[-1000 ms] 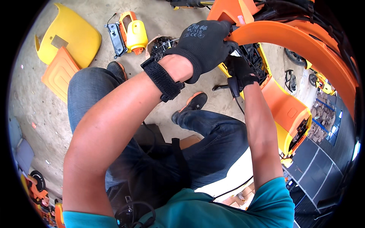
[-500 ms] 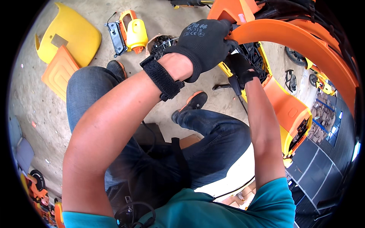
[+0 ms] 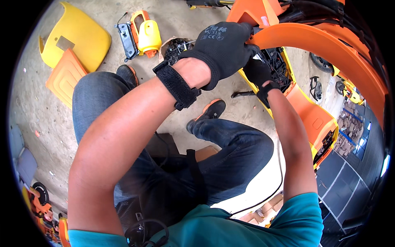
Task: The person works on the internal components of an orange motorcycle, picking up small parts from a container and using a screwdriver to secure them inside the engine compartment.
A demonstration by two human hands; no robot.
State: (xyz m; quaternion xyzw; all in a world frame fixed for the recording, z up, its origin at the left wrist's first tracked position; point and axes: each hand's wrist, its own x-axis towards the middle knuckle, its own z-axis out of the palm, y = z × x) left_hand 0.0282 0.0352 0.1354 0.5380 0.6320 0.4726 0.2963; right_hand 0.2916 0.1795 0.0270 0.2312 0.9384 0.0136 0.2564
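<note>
My left hand (image 3: 224, 50), in a black glove, is closed at the near end of a long curved orange plastic panel (image 3: 312, 37), which arches away to the right. Its fingertips are mostly hidden behind the glove. Just below, my right hand (image 3: 257, 71), also gloved in black, reaches up to the left thumb with its fingers drawn together. A small pale spot shows at those fingertips, too small to name. Behind the right hand stands a yellow and orange vehicle body (image 3: 308, 109) with black wiring (image 3: 276, 61) in its opening.
A yellow panel (image 3: 88, 39) and an orange panel (image 3: 66, 78) lie on the floor at left. Near them are a yellow housing (image 3: 149, 37), a black and grey part (image 3: 127, 41) and a container of small black parts (image 3: 175, 48). A thin cable (image 3: 281, 168) loops beside my right arm.
My right wrist and forearm have shifted and turned, with the elbow moving outward to the right. The cable has swung down beside the forearm. My left hand stays nearly still at the orange panel.
</note>
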